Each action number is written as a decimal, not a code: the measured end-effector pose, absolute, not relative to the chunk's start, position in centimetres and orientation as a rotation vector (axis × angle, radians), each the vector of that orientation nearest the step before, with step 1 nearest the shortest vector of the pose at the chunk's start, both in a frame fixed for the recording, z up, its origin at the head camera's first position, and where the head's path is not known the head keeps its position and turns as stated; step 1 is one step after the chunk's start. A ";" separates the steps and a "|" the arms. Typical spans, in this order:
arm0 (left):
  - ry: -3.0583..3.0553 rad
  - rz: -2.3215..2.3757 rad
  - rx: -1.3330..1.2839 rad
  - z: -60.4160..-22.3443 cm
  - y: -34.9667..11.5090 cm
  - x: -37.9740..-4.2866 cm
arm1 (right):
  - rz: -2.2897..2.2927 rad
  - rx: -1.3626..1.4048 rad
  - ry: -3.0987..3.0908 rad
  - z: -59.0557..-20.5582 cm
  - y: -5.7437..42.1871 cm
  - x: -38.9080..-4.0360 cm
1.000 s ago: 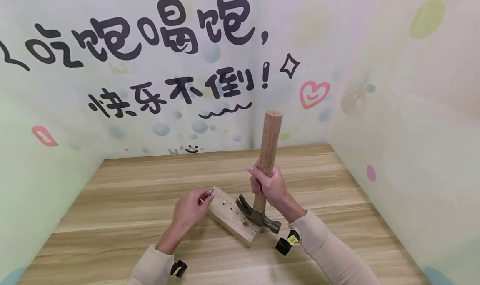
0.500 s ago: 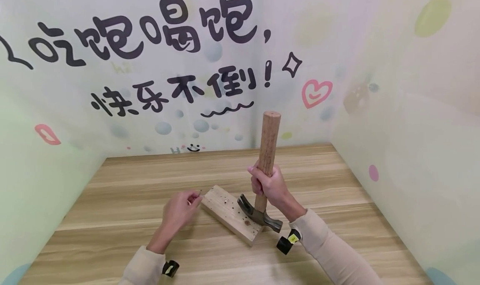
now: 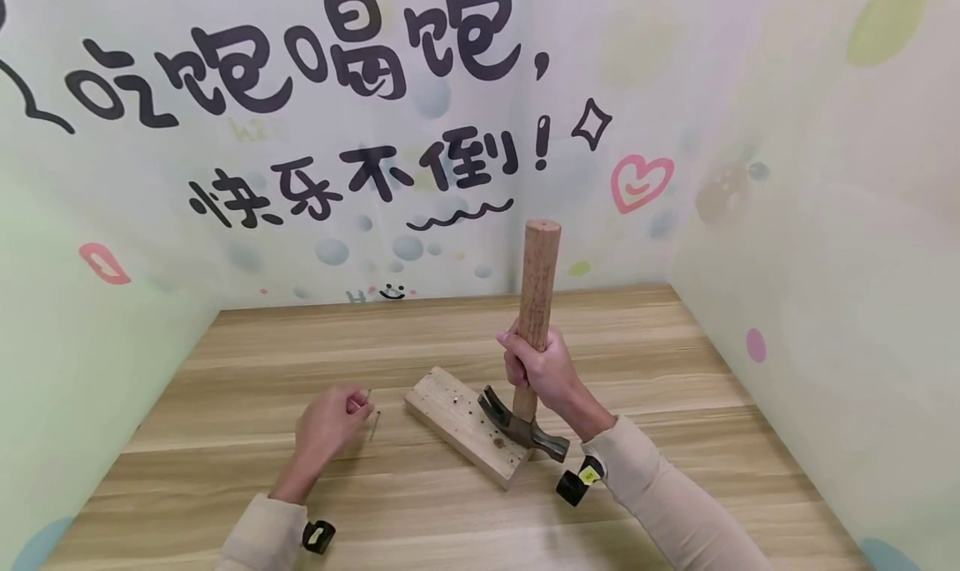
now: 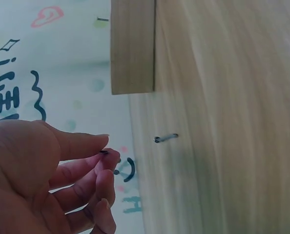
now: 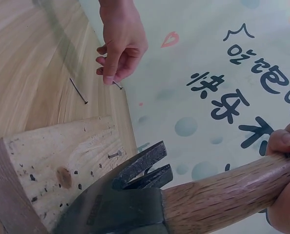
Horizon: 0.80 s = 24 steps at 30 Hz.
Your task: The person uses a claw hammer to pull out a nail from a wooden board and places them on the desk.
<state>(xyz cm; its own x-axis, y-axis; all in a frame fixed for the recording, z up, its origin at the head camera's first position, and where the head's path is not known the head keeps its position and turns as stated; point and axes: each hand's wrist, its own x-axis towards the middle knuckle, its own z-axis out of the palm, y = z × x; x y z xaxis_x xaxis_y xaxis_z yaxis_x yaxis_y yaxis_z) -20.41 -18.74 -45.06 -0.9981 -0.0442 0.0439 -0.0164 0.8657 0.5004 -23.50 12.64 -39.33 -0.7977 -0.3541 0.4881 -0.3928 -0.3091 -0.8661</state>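
My left hand point(image 3: 328, 425) pinches a thin nail point(image 5: 117, 85) between thumb and forefinger, left of the wooden block point(image 3: 450, 425). A second nail point(image 3: 375, 426) is on the table beside that hand. My right hand point(image 3: 546, 369) grips the wooden handle of a claw hammer point(image 3: 540, 279), holding it upright. The dark hammer head is over the block's near right end; whether it touches, I cannot tell. Small holes and a knot mark the block's top. In the right wrist view, one nail point(image 5: 115, 154) stands partly out of the block.
A wood-grain table point(image 3: 225, 471) spreads beneath everything. Behind it rises a back wall point(image 3: 465, 262) with black lettering, and a pale wall point(image 3: 810, 321) stands at the right. Small black wrist cameras hang below both sleeves.
My left hand has drawn away from the block to the left with the pinched nail. The nail on the table now shows beside it. My right hand and the hammer have hardly moved.
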 end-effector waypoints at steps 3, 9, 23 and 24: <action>-3.016 -0.785 0.068 -45.4 -19.0 -20.5 | 2.311 0.990 -1.838 -39.4 12.7 -23.5; -3.069 -0.745 0.096 -46.2 -19.2 -20.7 | 2.302 1.008 -1.814 -39.5 12.8 -23.5; -3.055 -0.748 0.081 -47.5 -19.3 -20.7 | 2.297 1.011 -1.819 -39.4 12.7 -23.3; -3.053 -0.747 0.081 -47.5 -19.3 -20.7 | 2.297 1.006 -1.822 -39.4 12.7 -23.3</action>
